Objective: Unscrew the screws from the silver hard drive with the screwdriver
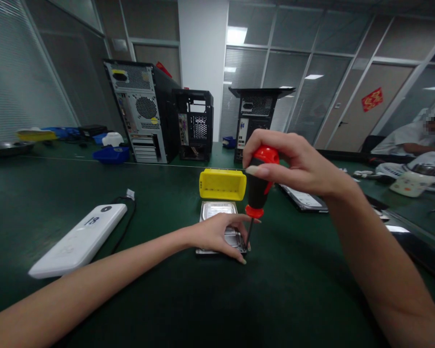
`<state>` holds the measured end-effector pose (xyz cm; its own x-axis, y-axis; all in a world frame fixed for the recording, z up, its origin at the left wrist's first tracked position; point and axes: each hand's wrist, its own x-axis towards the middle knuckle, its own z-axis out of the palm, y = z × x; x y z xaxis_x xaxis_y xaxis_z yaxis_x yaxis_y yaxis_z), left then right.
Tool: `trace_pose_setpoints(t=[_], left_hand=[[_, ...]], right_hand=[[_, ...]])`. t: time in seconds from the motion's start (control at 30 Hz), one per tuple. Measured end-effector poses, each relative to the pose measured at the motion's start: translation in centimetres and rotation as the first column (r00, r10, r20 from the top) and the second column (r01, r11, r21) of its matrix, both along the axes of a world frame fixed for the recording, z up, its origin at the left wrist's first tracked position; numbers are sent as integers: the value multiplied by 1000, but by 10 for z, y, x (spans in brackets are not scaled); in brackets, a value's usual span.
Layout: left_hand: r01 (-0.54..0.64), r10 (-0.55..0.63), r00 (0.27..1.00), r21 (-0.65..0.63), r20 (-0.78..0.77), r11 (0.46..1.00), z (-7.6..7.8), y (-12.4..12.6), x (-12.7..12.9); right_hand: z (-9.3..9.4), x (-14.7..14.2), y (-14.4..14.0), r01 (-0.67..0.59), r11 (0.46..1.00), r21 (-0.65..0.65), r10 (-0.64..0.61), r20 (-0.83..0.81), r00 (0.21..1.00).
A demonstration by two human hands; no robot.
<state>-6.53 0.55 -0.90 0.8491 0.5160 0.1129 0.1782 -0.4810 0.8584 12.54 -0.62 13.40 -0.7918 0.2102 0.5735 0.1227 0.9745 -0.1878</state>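
**Screwdriver standing on the near right corner of the hard drive**

The person is working a screw at the near right corner of a silver hard drive that is lying flat on the green desk, just in front of a yellow tray. The right hand is wrapping its fingers over the red cap of a black-and-red screwdriver, thumb pressing across the handle. The left hand is lying palm down on the drive, fingers spread and pinning it against the desk beside the tip.

The screwdriver is standing almost upright, handle up, shaft pointing down and leaning slightly left toward the corner. The drive's long axis is running away from the person, toward the tray.

By my reading, this is the turning stage on one screw; whether it is loosening or tightening, I cannot tell. The next move is calling for steady downward pressure, the tip kept seated, and the left hand holding the drive from twisting.

A white device with a black cable is lying well to the left; computer towers are standing at the far edge.
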Motion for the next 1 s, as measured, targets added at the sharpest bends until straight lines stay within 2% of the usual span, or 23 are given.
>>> trace_pose_setpoints(t=[0.13, 0.2, 0.33, 0.47, 0.57, 0.7, 0.77, 0.83, 0.93, 1.0], left_hand=[[-25, 26, 999, 24, -31, 999, 1, -2, 1], [-24, 24, 999, 33, -23, 999, 1, -3, 1], [-18, 18, 1000, -2, -3, 1000, -1, -3, 2], [-12, 12, 1000, -32, 9, 999, -4, -3, 2], [4, -3, 1000, -47, 20, 999, -4, -3, 2], [10, -9, 1000, -15, 12, 1000, -4, -2, 2], [7, -7, 1000, -4, 11, 1000, -5, -2, 1], [4, -4, 1000, 1, 10, 1000, -6, -2, 1], [1, -1, 1000, 5, 1, 1000, -6, -2, 1], [4, -4, 1000, 6, 1, 1000, -5, -2, 2]], right_hand=[[3, 9, 4, -43, 969, -244, 61, 66, 996], [3, 10, 5, -89, 958, -272, 108, 54, 993], [2, 4, 4, -165, 977, -133, 166, -2, 986], [1, -2, 0, -93, 994, 54, 94, -6, 996], [1, 0, 0, -51, 999, 3, 51, -12, 999], [4, 9, 1, -111, 971, -212, 127, 63, 990], [6, 12, 1, -125, 958, -259, 150, 78, 986], [7, 12, 0, -136, 964, -227, 156, 72, 985], [8, 8, -3, -147, 986, -77, 152, 56, 987], [7, 6, -4, -104, 995, -2, 104, 52, 993]])
